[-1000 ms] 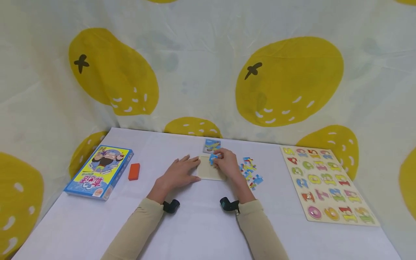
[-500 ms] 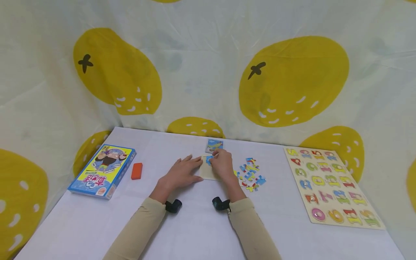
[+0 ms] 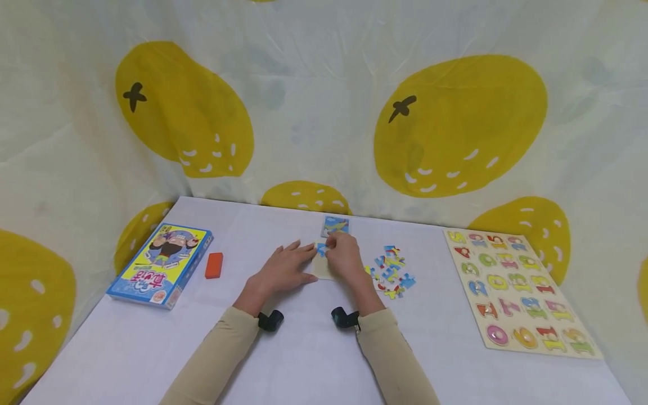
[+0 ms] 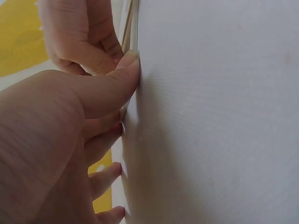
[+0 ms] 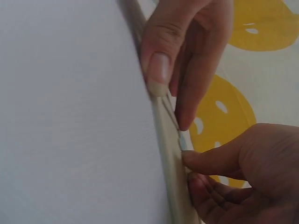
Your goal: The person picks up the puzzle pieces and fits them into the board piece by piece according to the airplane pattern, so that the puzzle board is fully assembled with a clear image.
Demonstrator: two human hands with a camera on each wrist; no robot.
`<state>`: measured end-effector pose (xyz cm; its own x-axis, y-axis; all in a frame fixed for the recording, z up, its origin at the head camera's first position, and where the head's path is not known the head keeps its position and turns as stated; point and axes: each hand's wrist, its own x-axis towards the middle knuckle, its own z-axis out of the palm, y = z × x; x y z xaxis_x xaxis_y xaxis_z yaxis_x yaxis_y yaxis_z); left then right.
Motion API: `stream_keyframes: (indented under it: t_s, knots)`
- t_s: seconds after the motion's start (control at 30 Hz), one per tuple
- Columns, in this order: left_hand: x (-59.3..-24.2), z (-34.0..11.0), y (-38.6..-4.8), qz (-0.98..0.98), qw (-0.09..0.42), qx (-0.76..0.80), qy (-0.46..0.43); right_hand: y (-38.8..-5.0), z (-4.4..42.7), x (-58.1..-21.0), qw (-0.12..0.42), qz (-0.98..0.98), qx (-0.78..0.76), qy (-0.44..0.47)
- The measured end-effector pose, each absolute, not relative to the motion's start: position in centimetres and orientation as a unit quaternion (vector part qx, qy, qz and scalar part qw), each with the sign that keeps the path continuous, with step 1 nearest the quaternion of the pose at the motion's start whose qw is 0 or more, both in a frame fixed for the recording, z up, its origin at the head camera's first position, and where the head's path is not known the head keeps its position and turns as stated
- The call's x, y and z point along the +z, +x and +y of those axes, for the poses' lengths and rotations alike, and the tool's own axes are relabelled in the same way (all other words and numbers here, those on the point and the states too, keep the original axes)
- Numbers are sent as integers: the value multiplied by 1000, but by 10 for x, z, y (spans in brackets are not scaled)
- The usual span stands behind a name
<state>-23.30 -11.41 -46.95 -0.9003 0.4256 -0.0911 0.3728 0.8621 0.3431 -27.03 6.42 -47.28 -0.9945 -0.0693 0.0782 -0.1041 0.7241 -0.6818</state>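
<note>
A pale wooden puzzle board [image 3: 323,270] lies on the white table between the two hands. My left hand [image 3: 283,269] rests at its left side, fingers spread; in the left wrist view the thumb [image 4: 112,88] touches the board's near edge. At the board's upper left, my right hand [image 3: 345,257] pinches a blue puzzle piece [image 3: 321,247] with thumb and forefinger, low against the board. Its fingers hide part of the piece and the board's right side. Just behind the board is a small blue and yellow picture tile [image 3: 335,224].
Loose puzzle pieces [image 3: 391,271] are scattered to the right of the right hand. Further right lies a wooden number board [image 3: 512,287]. On the left are a blue and yellow box [image 3: 161,264] and a small red block [image 3: 214,265]. A fruit-printed cloth [image 3: 314,124] hangs behind the table.
The right hand has brought the blue piece down and slightly left onto the board's upper left, and its forearm has swung inward. The left hand has stayed at the board's left side.
</note>
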Motion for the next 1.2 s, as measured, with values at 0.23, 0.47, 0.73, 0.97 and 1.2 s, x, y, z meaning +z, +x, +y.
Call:
stream_keyframes:
  t_s: [0.23, 0.47, 0.73, 0.97, 1.2]
  knots:
    - [-470, -114, -232, 962, 86, 160, 204, -269, 61, -475, 43, -931, 359, 48]
    - [-469, -114, -232, 961, 84, 165, 205, -265, 64, -475, 43, -937, 344, 34]
    - [-467, -113, -234, 965, 76, 114, 225, -266, 67, -474, 42, -941, 334, 40]
    - [-461, -111, -231, 968, 70, 85, 225, -264, 73, -469, 16, -939, 338, 59]
    - [-459, -109, -230, 969, 79, 88, 217, -258, 87, -462, -1, -934, 336, 126]
